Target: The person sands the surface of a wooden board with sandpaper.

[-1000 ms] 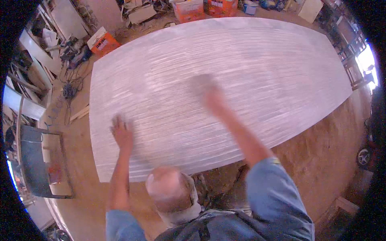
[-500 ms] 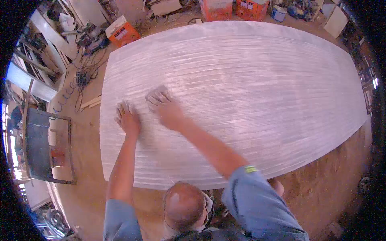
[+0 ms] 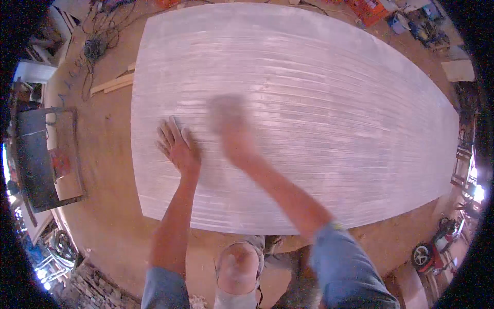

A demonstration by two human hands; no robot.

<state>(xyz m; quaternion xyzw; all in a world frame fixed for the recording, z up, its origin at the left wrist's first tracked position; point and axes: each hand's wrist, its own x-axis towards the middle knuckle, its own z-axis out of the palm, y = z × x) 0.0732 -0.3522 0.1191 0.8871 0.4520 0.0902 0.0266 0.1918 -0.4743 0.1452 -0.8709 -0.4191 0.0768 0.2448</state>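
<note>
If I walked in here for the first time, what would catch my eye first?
Probably the huge pale panel with streaky ridges, filling the middle of the view. Next, the two bare arms reaching over it: the left hand spread on its left part, the right hand a blur just beside it. Then perhaps the dark rectangular frame at the far left.
</note>
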